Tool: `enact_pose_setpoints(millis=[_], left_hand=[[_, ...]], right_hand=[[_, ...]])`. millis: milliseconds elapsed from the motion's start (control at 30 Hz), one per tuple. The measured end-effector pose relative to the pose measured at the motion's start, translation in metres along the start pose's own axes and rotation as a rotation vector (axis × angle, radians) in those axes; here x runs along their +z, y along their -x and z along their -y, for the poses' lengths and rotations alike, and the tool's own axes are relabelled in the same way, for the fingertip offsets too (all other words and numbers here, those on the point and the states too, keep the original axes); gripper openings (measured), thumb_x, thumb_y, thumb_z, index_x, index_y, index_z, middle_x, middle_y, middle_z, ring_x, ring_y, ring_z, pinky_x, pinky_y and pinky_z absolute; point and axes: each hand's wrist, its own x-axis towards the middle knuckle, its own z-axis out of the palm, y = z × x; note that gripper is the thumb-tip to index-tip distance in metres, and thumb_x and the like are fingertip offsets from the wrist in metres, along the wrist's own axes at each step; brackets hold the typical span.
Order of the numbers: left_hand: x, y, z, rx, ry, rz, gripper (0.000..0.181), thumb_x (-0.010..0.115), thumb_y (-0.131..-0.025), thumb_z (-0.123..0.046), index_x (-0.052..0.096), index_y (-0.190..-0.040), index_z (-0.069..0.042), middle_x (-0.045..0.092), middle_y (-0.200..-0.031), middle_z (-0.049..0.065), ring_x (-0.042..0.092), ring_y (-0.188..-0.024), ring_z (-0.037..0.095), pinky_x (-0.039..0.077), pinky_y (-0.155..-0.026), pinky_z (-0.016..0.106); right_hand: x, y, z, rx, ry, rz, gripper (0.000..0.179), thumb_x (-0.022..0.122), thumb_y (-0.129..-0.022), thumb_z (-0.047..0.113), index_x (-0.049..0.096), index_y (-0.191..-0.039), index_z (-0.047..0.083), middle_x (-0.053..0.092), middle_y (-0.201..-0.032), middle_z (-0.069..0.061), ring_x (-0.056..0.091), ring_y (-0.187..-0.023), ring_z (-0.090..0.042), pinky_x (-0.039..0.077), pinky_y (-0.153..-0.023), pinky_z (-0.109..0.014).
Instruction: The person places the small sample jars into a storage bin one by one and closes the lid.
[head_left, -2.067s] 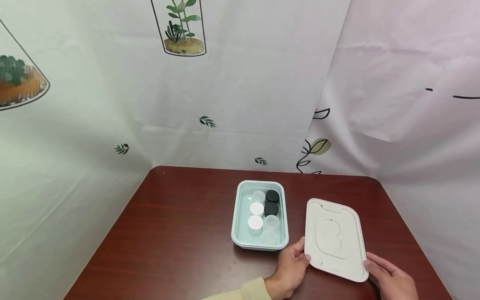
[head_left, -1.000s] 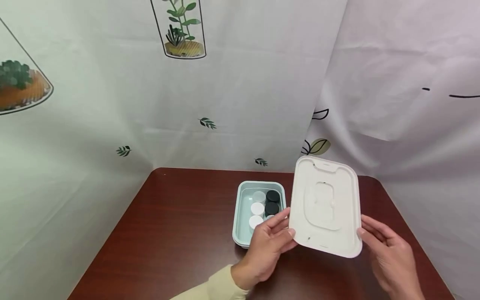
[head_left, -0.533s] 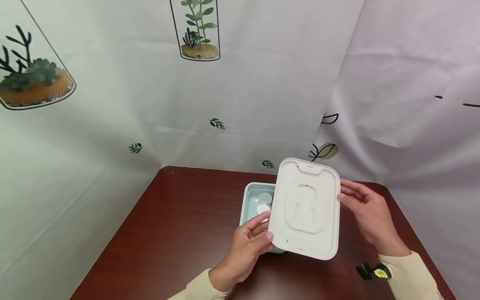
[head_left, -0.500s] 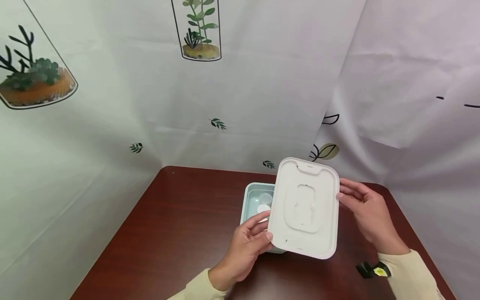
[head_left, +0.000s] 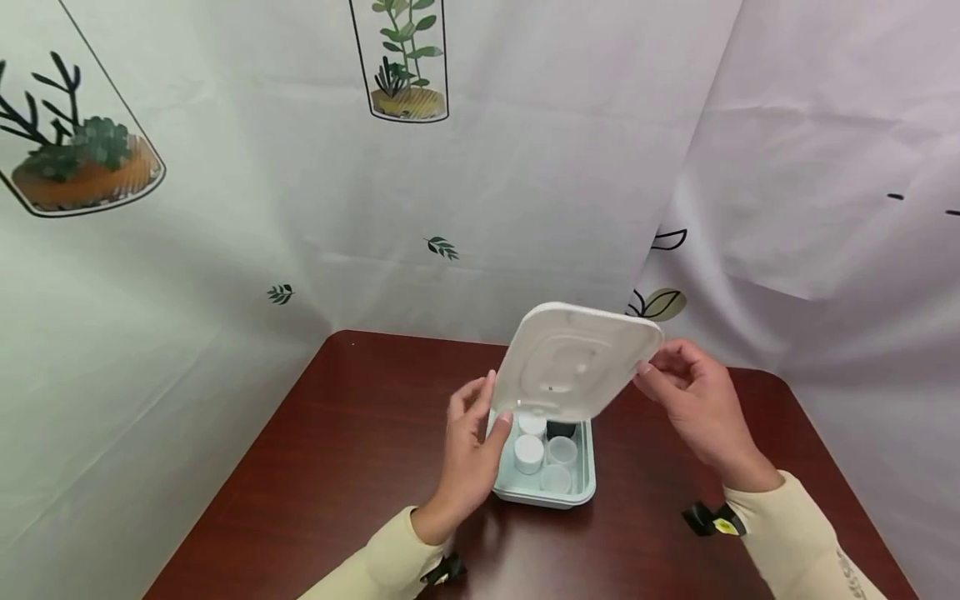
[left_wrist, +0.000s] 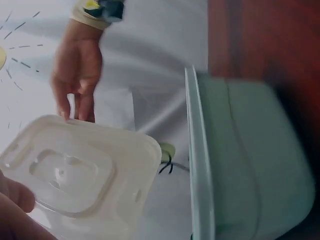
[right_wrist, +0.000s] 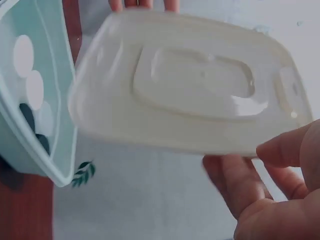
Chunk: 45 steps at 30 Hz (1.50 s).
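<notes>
A white plastic lid (head_left: 573, 358) is held tilted above the light-blue food container (head_left: 543, 498), its far edge raised. My right hand (head_left: 697, 408) pinches the lid's right edge between thumb and fingers; the right wrist view shows this grip on the lid (right_wrist: 195, 90) closely. At the lid's left edge, my left hand (head_left: 472, 450) holds it with thumb in front and fingers behind. Inside the container stand several round-capped pieces: a white one (head_left: 528, 454), a translucent one (head_left: 562, 451) and a black one (head_left: 561, 429). The lid hides the container's far part.
The container stands on a dark red-brown table (head_left: 375, 450). A white cloth backdrop (head_left: 525, 183) with plant prints surrounds the table at the back and sides. A dark strap (head_left: 712, 521) hangs at the right wrist.
Both hands have lifted the lid off the table on the right and carried it left over the container. Its far edge has since tipped up, showing the near pieces again.
</notes>
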Motion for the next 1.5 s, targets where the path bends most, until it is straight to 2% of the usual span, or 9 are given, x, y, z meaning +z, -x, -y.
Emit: enact_pose_setpoints(millis=[167, 467, 600, 733, 833, 900, 1167, 1300, 1500], left_hand=[[-0.002, -0.016, -0.005, -0.037, -0.130, 0.000, 0.050, 0.044, -0.115, -0.034, 0.041, -0.162, -0.016, 0.041, -0.155, 0.013, 0.042, -0.141, 0.028, 0.043, -0.114, 0.047], [-0.004, -0.046, 0.002, -0.206, 0.223, 0.176, 0.066, 0.020, -0.116, -0.049, 0.030, -0.167, -0.008, 0.027, -0.173, 0.014, 0.020, -0.163, 0.032, 0.012, -0.133, 0.057], [-0.006, -0.048, 0.009, -0.273, 0.347, 0.228, 0.061, 0.025, -0.115, -0.042, 0.031, -0.164, -0.006, 0.028, -0.172, 0.014, 0.016, -0.164, 0.033, 0.008, -0.133, 0.060], [-0.010, -0.045, 0.015, -0.286, 0.405, 0.287, 0.062, 0.028, -0.111, -0.032, 0.025, -0.167, -0.006, 0.021, -0.176, 0.013, 0.010, -0.166, 0.032, 0.005, -0.133, 0.059], [-0.013, -0.041, 0.022, -0.261, 0.354, 0.326, 0.063, 0.025, -0.109, -0.024, 0.018, -0.169, -0.007, 0.014, -0.179, 0.010, 0.005, -0.166, 0.029, 0.005, -0.133, 0.056], [-0.014, -0.037, 0.028, -0.227, 0.260, 0.345, 0.061, 0.023, -0.111, -0.023, 0.015, -0.170, -0.008, 0.012, -0.179, 0.009, 0.004, -0.166, 0.029, 0.005, -0.133, 0.056], [-0.017, -0.031, 0.060, -0.039, -0.297, 0.384, 0.061, 0.027, -0.116, -0.034, 0.015, -0.169, -0.004, 0.015, -0.177, 0.013, 0.009, -0.166, 0.036, 0.000, -0.129, 0.069], [-0.020, -0.030, 0.075, 0.017, -0.412, 0.437, 0.063, 0.028, -0.116, -0.033, 0.013, -0.169, -0.002, 0.015, -0.177, 0.016, 0.008, -0.165, 0.039, -0.001, -0.125, 0.076], [-0.024, -0.028, 0.090, 0.051, -0.509, 0.488, 0.065, 0.028, -0.116, -0.036, 0.009, -0.169, -0.002, 0.010, -0.178, 0.012, 0.006, -0.165, 0.039, 0.000, -0.125, 0.076]], right_hand=[[0.011, 0.002, 0.009, -0.069, 0.135, -0.002, 0.022, 0.067, -0.102, 0.003, 0.058, -0.122, -0.002, 0.072, -0.106, -0.004, 0.078, -0.090, -0.006, 0.063, -0.080, -0.026], [0.018, 0.018, -0.003, -0.162, 0.493, -0.012, 0.016, 0.068, -0.103, 0.007, 0.060, -0.116, 0.012, 0.075, -0.127, -0.018, 0.067, -0.091, 0.008, 0.053, -0.066, -0.018], [0.019, 0.025, -0.012, -0.143, 0.436, 0.084, 0.014, 0.063, -0.105, 0.005, 0.057, -0.115, 0.011, 0.064, -0.147, -0.020, 0.060, -0.125, 0.008, 0.054, -0.079, -0.014], [0.017, 0.033, -0.025, -0.102, 0.125, 0.231, 0.007, 0.048, -0.111, 0.003, 0.048, -0.118, 0.003, 0.042, -0.161, -0.031, 0.040, -0.147, 0.009, 0.047, -0.101, -0.010], [0.018, 0.041, -0.038, -0.060, -0.153, 0.338, 0.021, 0.031, -0.112, 0.001, 0.039, -0.130, -0.007, 0.019, -0.168, -0.038, 0.034, -0.151, 0.009, 0.040, -0.113, -0.011], [0.022, 0.047, -0.047, -0.025, -0.222, 0.367, 0.034, 0.026, -0.113, 0.004, 0.032, -0.143, -0.011, 0.009, -0.169, -0.038, 0.032, -0.152, 0.007, 0.037, -0.115, -0.011], [0.057, 0.068, -0.088, -0.035, 0.236, 0.214, 0.064, 0.052, -0.112, 0.019, 0.022, -0.167, 0.004, 0.017, -0.175, -0.024, 0.018, -0.161, -0.017, 0.018, -0.114, 0.000], [0.067, 0.075, -0.105, -0.077, 0.347, 0.197, 0.070, 0.056, -0.111, 0.020, 0.019, -0.168, 0.003, 0.010, -0.177, -0.021, 0.006, -0.162, -0.005, 0.008, -0.115, 0.002], [0.072, 0.079, -0.115, -0.066, 0.414, 0.227, 0.080, 0.060, -0.109, 0.028, 0.013, -0.169, 0.003, 0.001, -0.178, -0.019, 0.004, -0.165, -0.037, 0.001, -0.116, 0.001]])
